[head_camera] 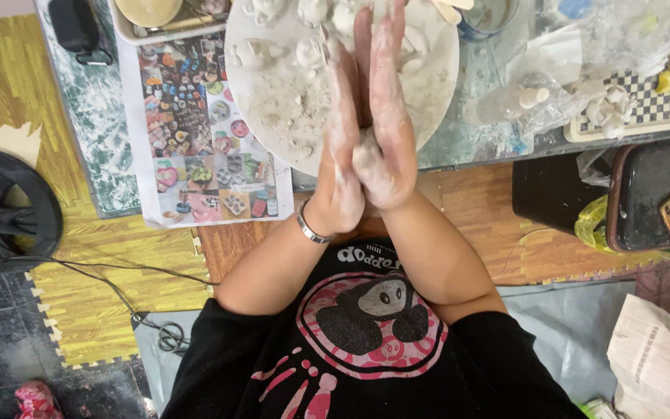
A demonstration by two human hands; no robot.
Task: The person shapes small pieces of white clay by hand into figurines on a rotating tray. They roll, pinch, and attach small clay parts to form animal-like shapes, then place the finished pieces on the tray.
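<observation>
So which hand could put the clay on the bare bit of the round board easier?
Probably the left hand. Both hands press the clay over the round board, but its bare bit lies on the left side, so the right hand would have to cross.

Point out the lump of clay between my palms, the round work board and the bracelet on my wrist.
lump of clay (367,149), head view, its visible edge between the palms.
round work board (273,116), head view, bare dusty surface.
bracelet (309,227), head view, metal band.
</observation>
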